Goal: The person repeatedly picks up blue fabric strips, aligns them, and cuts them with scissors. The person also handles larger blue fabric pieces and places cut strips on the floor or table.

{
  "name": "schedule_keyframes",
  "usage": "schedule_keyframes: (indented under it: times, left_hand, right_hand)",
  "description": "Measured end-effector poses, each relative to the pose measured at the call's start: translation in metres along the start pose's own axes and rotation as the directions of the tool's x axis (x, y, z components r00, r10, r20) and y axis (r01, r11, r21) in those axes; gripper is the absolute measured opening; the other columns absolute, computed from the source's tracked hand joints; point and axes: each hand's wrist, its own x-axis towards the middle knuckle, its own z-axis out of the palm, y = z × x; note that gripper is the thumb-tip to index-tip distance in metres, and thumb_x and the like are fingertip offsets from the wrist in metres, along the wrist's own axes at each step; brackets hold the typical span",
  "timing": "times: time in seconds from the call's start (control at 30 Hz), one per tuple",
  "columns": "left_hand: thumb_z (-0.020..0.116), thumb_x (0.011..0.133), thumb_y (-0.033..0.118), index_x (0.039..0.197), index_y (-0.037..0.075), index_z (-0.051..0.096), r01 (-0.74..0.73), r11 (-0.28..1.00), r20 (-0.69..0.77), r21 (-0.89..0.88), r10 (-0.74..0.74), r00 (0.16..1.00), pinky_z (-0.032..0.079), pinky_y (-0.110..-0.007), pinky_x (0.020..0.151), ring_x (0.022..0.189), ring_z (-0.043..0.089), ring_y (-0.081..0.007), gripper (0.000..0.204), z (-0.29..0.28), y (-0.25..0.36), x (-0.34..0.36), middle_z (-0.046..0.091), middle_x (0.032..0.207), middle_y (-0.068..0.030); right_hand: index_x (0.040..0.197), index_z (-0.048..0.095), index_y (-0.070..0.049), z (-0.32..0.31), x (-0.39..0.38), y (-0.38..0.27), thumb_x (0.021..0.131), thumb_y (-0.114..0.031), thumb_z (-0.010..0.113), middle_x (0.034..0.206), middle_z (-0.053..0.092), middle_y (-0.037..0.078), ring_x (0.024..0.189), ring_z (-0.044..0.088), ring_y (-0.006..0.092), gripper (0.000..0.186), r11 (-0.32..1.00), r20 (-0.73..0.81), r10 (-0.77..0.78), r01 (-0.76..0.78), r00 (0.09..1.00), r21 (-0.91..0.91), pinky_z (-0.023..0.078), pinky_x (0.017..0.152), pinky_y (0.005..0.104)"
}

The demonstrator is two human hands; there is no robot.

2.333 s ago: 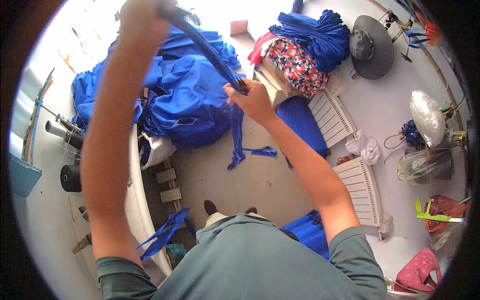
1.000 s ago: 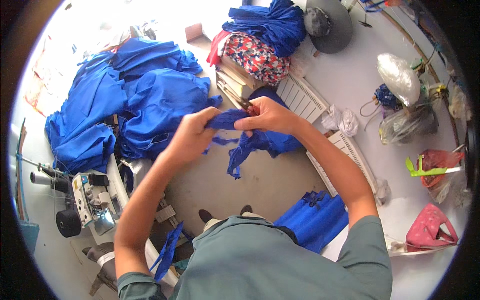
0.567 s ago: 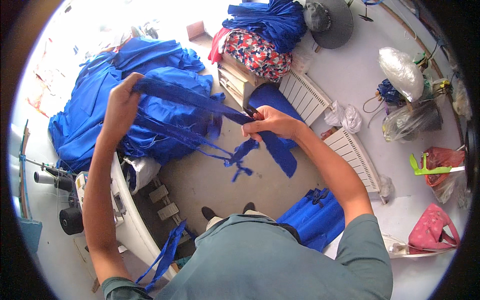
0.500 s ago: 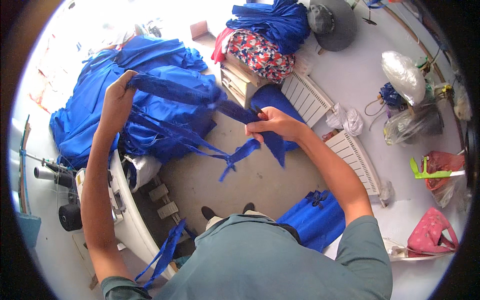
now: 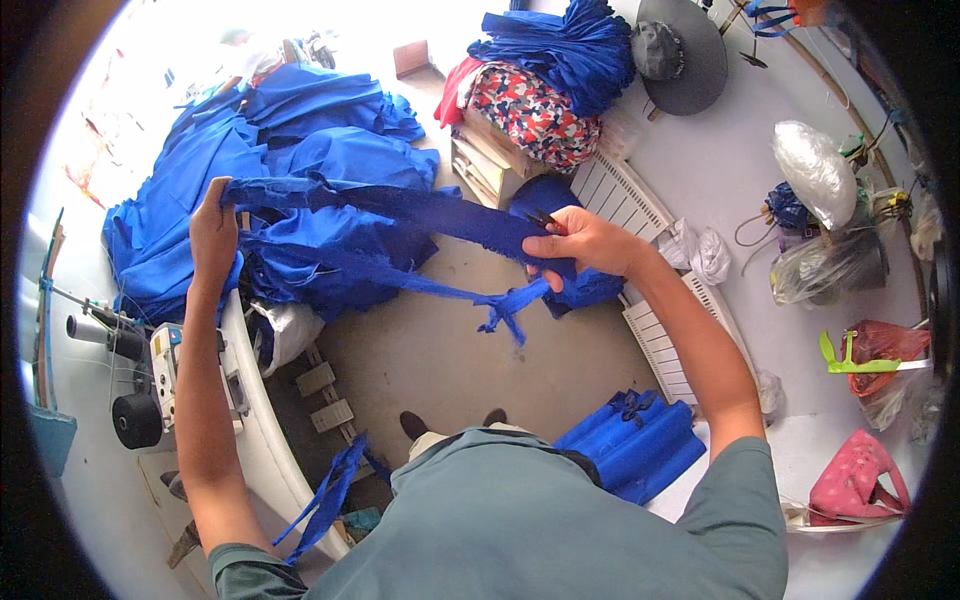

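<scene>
Fingers of the bare left hand [image 5: 213, 240] are pinched closed on one end of a long, flat, royal-blue cloth strip with ragged edges [image 5: 430, 212]. Those of the bare right hand [image 5: 590, 242] are closed near its other end, thumb on top. The strip spans mid-air between them, sloping gently down to the right, partly in front of a large rumpled heap of royal-blue cloth [image 5: 340, 165] and partly above a plain grey-brown floor [image 5: 480, 370]. A small, dark, pointed tool [image 5: 541, 217] juts from the right hand; too little shows to tell its kind. Below the strip, a thinner, frayed royal-blue cloth strand [image 5: 400, 283] droops toward the right hand and meets a tangled bunch of scraps.

The strip looks light, soft and limp: it likely keeps a line only when drawn between two grips and folds if slackened. Its surface seems matt, so slipping is unlikely, but the frayed edges could shed threads or snag on the tool. The surest hold is probably flat across the full width near each end, thumb above, fingers beneath.
</scene>
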Motion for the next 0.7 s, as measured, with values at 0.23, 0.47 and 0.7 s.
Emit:
schedule_keyframes:
  times: [0.23, 0.47, 0.7]
  left_hand:
    - [0.056, 0.093, 0.001, 0.121, 0.006, 0.061, -0.021, 1.0, -0.068, -0.019, 0.019, 0.998, 0.049, -0.039, 0.062, 0.063, 0.059, -0.0223, 0.029, -0.016, 0.015, 0.001, 0.064, 0.081, -0.0222]
    - [0.083, 0.082, 0.021, 0.149, 0.003, 0.044, 0.262, 0.945, 0.739, -0.197, -0.033, 0.673, 0.036, -0.042, 0.116, 0.14, 0.044, -0.0283, 0.08, 0.033, 0.028, -0.055, 0.046, 0.15, -0.021]
    - [0.059, 0.104, 0.03, 0.135, -0.002, 0.056, 0.433, 0.434, 0.596, -0.79, 0.376, 0.709, 0.048, -0.033, 0.099, 0.115, 0.06, -0.0172, 0.045, 0.05, 0.209, -0.039, 0.064, 0.126, -0.0137]
  right_hand:
    - [0.086, 0.069, -0.001, -0.02, -0.025, -0.068, 0.095, -0.032, 0.072, 0.071, 0.066, 0.002, 0.049, 0.057, 0.0066, 0.032, 0.957, -0.256, -0.198, 0.131, 0.946, -0.257, 0.044, 0.047, 0.0213]
    - [0.09, 0.069, 0.0, -0.004, -0.005, -0.089, 0.092, -0.035, 0.074, 0.075, 0.069, 0.005, 0.048, 0.057, 0.0068, 0.035, 0.961, -0.164, -0.091, 0.043, 0.982, -0.275, 0.041, 0.044, 0.0211]
    - [0.085, 0.071, -0.003, 0.036, 0.043, -0.085, 0.093, -0.041, 0.072, 0.059, 0.062, -0.001, 0.049, 0.055, 0.0039, 0.039, 0.963, 0.05, 0.005, 0.009, 0.999, -0.271, 0.037, 0.046, 0.0191]
